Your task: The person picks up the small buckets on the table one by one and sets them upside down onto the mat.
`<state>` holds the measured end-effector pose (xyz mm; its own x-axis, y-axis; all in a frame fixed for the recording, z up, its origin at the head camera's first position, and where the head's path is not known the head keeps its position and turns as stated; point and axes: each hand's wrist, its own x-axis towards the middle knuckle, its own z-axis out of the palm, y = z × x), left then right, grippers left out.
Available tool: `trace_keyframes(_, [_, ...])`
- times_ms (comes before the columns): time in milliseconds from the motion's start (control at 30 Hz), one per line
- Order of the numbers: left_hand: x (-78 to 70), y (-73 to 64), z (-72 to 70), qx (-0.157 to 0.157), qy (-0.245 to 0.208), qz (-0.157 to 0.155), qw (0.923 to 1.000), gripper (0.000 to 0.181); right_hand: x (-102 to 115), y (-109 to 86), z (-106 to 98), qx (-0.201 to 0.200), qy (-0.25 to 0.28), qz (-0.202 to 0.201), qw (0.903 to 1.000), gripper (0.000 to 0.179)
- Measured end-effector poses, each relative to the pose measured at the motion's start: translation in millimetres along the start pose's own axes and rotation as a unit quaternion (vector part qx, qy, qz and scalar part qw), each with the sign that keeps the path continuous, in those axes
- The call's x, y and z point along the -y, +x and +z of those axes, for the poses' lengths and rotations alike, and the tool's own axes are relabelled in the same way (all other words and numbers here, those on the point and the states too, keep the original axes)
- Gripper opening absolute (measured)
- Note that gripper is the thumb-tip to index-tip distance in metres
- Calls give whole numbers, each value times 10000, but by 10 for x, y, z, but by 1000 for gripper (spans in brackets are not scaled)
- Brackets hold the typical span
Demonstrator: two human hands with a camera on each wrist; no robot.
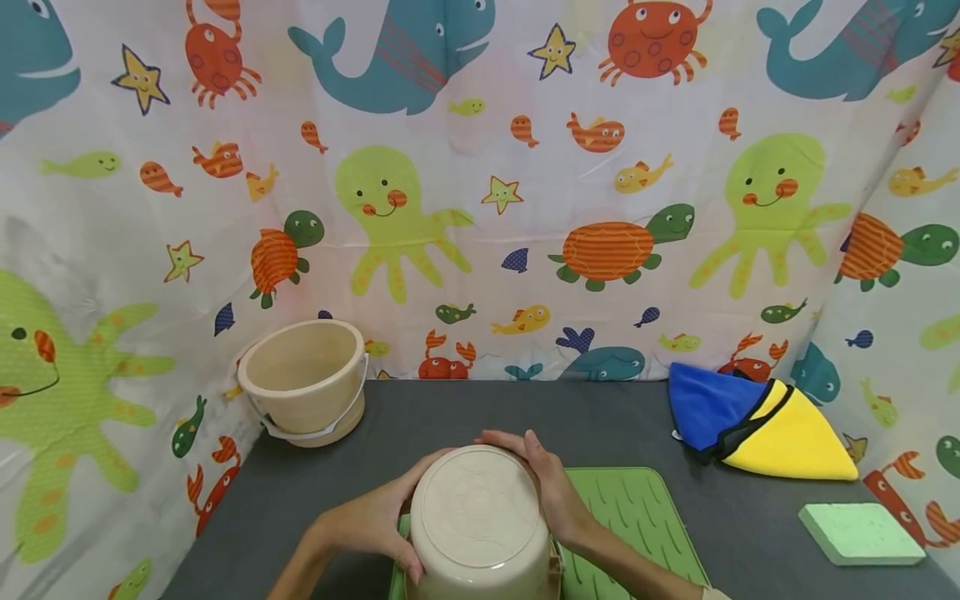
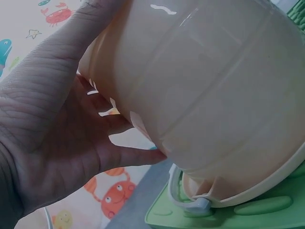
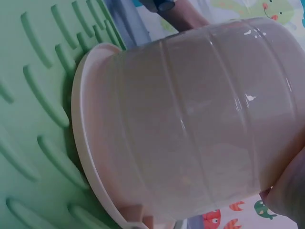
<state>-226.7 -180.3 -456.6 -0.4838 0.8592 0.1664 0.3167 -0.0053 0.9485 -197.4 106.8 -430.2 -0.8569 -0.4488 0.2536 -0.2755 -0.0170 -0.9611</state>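
A cream bucket [image 1: 480,521] stands upside down on a green ribbed mat [image 1: 630,517], its base facing up. My left hand [image 1: 371,517] holds its left side, with the thumb on the near side and the fingers spread round the far side; the left wrist view shows those fingers against the bucket wall [image 2: 214,86]. On the other side, my right hand [image 1: 555,492] holds the bucket near its upturned base, fingers over the far edge. The rim [image 3: 78,114] meets the mat in the right wrist view. Its white handle [image 2: 178,193] hangs beside the rim.
Another cream bucket [image 1: 303,375] stands upright at the back left. Blue and yellow cloths [image 1: 780,433] lie at the back right, with a pale green sponge-like block [image 1: 862,533] nearer. A curtain [image 1: 480,250] printed with sea animals encloses the dark table [image 1: 510,408].
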Motion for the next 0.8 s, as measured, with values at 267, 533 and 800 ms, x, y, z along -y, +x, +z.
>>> trace_keyframes(267, [-20,-12,-5,-4,-41,-112,9999,124,102,-21,-256,1198,-1306,-568,9825,62])
trace_keyframes(533, [-28,11,-6,-70,95,39,9999,124,257,-83,-412,2267,-2392,-555,9425,118])
trace_keyframes(800, [-16,11,11,-24,74,-10,10000,124,366,-91,-359,2411,-2863,76,9273,129])
